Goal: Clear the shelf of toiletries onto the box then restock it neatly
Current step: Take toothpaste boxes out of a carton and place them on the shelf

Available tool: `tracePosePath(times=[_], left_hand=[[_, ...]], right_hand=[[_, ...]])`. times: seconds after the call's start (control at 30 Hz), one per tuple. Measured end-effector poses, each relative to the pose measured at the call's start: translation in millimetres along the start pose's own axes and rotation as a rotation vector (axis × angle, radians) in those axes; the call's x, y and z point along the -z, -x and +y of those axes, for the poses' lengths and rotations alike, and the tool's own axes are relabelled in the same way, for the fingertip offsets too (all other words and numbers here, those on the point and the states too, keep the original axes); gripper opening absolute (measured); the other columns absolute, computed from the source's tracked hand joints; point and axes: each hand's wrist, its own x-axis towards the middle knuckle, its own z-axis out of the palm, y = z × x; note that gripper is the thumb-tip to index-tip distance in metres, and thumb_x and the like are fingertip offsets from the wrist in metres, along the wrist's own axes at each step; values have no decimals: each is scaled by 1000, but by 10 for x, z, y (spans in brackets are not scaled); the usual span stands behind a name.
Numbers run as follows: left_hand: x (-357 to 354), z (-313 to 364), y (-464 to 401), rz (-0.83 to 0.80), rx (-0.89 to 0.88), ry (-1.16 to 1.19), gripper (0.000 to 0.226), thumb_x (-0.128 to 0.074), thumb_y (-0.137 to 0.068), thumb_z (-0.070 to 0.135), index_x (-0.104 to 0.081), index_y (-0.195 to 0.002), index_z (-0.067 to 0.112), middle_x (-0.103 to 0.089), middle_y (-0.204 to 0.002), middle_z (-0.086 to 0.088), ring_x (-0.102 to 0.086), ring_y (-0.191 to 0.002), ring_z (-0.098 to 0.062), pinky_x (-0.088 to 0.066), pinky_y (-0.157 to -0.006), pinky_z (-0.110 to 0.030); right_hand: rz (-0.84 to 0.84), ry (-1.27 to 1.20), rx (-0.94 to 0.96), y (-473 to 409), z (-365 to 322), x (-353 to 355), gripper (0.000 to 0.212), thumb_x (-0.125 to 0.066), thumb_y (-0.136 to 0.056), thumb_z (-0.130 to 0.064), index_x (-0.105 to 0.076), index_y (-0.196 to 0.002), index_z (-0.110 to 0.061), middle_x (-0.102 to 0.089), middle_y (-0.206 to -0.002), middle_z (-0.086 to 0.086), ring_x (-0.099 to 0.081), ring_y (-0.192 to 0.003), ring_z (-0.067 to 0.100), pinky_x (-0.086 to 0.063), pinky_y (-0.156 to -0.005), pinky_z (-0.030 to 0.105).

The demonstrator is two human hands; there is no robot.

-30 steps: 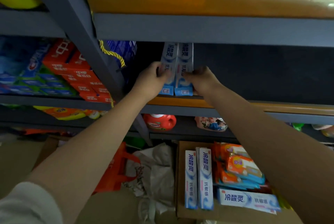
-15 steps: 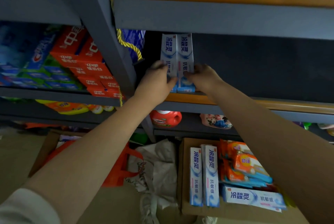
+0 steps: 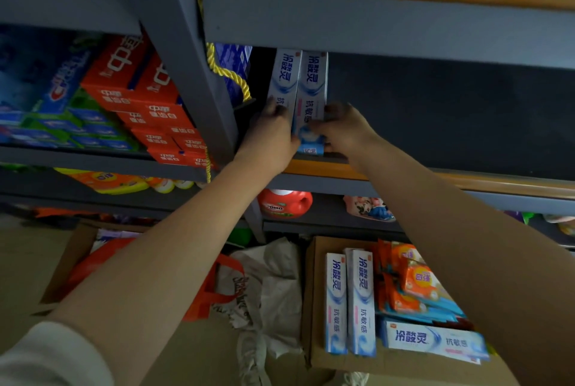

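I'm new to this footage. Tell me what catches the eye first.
Both hands, left hand and right hand, press two upright white-and-blue toothpaste boxes together on the dark shelf. Below, a cardboard box on the floor holds more of them beside orange packets.

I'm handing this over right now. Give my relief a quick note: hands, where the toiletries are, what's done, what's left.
Left hand grips the left of two upright toothpaste boxes on the shelf; right hand holds the right one.
The pair stands at the shelf's left end; the rest of it looks bare.
On the cardboard box below: three more toothpaste boxes and orange packets.
Done: shelf cleared, two boxes restocked.
Left: square up the pair, then restock the rest from the box.
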Motion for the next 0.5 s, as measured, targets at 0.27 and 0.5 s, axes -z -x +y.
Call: tracePosePath(times=[0.27,0.5], left_hand=[[-94,21,331,2,-102,-239,50,-39,-93,8,-28,-142,7,-18,-152,-13,-13,-141,-27,-22,-113,-36],[-78,-35,511,71,-142,-325,56,-17,-85,8,-32,-138,-3,-27,-146,-28,-26,-136,-39,-32,-107,-42]], right_hand=[[-17,167,39,18,-53,-148,19,-60,-80,-17,-66,-97,-10,-66,-98,14,-62,-97,30,-55,-82,47],[-1,229,162,31,-130,-289,24,-50,-87,-7,-64,-107,-7,-67,-103,17,-64,-93,33,-53,-82,50]])
